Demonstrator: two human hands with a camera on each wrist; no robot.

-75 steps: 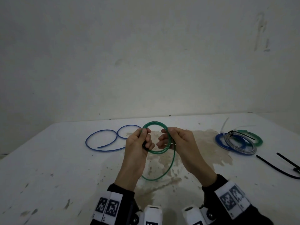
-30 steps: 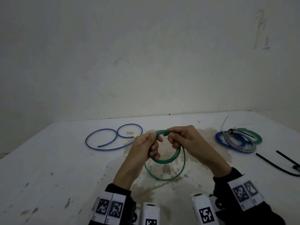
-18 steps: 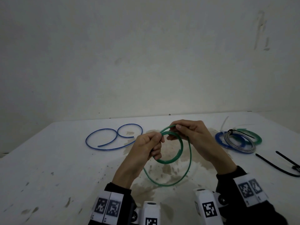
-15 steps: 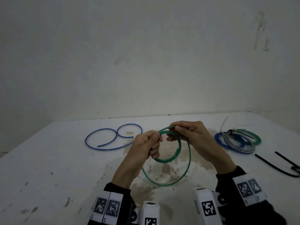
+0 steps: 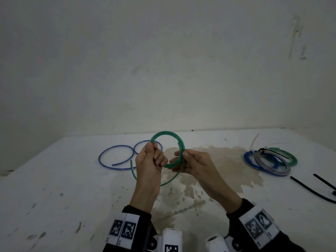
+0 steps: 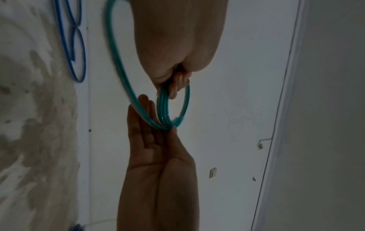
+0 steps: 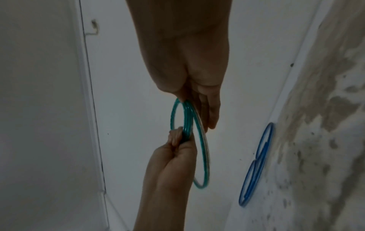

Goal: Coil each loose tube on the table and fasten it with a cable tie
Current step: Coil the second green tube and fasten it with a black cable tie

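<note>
The thin green plastic tube [image 5: 168, 140] is held as a coil above the white worktop [image 5: 54, 188], between both hands. The left hand [image 5: 150, 164] pinches its left side; the right hand [image 5: 192, 163] seems to pinch its right side, while the loose tail hangs below.

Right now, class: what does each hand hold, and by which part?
Both hold the green tube: the left hand pinches the coil's left side, the right hand its right side, where the loops bunch.
</note>
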